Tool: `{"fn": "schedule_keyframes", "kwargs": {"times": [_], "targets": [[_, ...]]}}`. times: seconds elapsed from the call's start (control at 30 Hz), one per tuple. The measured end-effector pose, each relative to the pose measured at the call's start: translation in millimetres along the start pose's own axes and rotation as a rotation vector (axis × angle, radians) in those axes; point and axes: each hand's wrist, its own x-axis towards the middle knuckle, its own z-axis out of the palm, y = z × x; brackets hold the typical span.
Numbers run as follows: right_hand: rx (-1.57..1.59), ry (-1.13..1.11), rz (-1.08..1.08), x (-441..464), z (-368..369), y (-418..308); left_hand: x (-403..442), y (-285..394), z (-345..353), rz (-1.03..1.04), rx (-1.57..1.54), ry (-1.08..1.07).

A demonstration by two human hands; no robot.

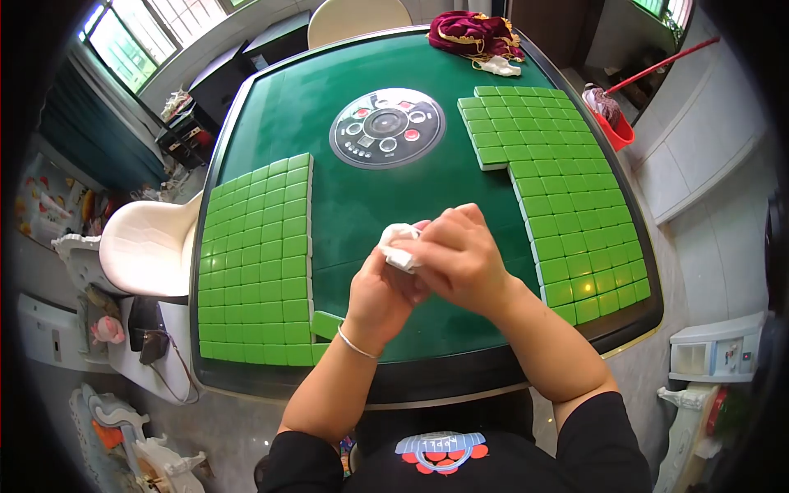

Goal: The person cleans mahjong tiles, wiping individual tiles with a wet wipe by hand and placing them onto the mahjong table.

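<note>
Above the near half of the green table, my two hands meet at chest height. My left hand (380,287), with a bracelet at its wrist, is closed around a small white mahjong tile (402,261), mostly covered by fingers and tissue. Fingers of my right hand (462,256) pinch a crumpled white tissue (398,233) against the tile. Green-backed mahjong tiles (256,255) lie in a block at the left, one loose tile (329,324) angled beside it near my left wrist. Another tile block (575,205) covers the right side.
The mahjong table (394,197) has a round control panel (386,127) in its middle. A maroon cloth (472,37) and white tissue (500,66) lie at the far right corner. White chairs (148,246) stand left and behind; a mop in a red bucket (615,131) is at right.
</note>
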Motion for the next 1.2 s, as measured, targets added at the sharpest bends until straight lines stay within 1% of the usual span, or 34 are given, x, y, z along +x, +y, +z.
{"fn": "schedule_keyframes", "kwargs": {"times": [0.07,0.1,0.13,0.2,0.23,0.3,0.33,0.37,0.4,0.47,0.53,0.57,0.6,0.67,0.7,0.77,0.8,0.87,0.93,1.0,1.03,1.13,1.2], "targets": [[-0.023,-0.042,0.008,-3,6,4,-4,1,1,0.009,-0.018,-0.005],[-0.048,-0.060,0.031,0,1,11,-1,0,-3,0.013,0.021,-0.050],[-0.084,-0.003,0.142,2,-2,11,-1,-1,-3,0.045,0.057,-0.078],[0.040,-0.014,0.353,-4,-5,18,-4,-1,3,0.113,0.132,-0.136],[0.102,0.020,0.355,-4,-5,16,-5,-2,0,0.188,0.248,-0.166],[0.230,0.087,0.364,-1,-8,5,-4,-8,1,0.349,0.666,-0.002],[0.144,0.026,0.217,-2,-8,2,-3,-11,0,0.424,0.876,0.084],[0.082,-0.048,0.053,1,-9,-5,1,-15,-10,0.616,1.035,0.083],[0.020,-0.123,-0.111,4,-8,-13,1,-10,-12,0.744,1.282,-0.034],[-0.003,-0.117,-0.077,2,-4,-22,1,-9,-10,0.852,1.329,-0.026],[0.003,-0.084,-0.025,5,-6,-15,0,-11,-5,0.797,1.068,0.050],[0.022,-0.027,0.022,4,-7,-5,-3,-4,-2,0.799,1.227,0.012],[0.003,-0.030,0.112,0,-8,3,-4,-5,1,0.686,1.069,0.019],[-0.108,-0.074,0.191,0,-13,13,-8,-11,5,0.459,0.757,0.035],[0.100,-0.032,0.356,-1,-12,15,-7,-10,3,0.458,0.754,-0.021],[0.518,0.058,0.679,-6,-8,18,-6,-12,1,0.446,0.632,-0.056],[0.559,0.093,0.664,-5,-8,17,-5,-14,0,0.441,0.567,-0.069],[0.649,0.159,0.629,-3,-6,12,-5,-13,-5,0.362,0.404,-0.103],[0.516,0.113,0.463,-4,-3,5,-6,-6,1,0.265,0.239,-0.129],[0.384,0.039,0.299,-3,-2,-11,-7,-8,1,0.277,0.178,-0.135],[0.391,0.062,0.301,-4,1,-13,-9,-6,3,0.272,0.135,-0.156],[0.322,0.017,0.407,-3,0,-3,-4,-7,-2,0.282,-0.012,-0.226],[0.335,-0.020,0.516,-5,-3,9,-1,-6,-3,0.289,-0.064,-0.242]]}}
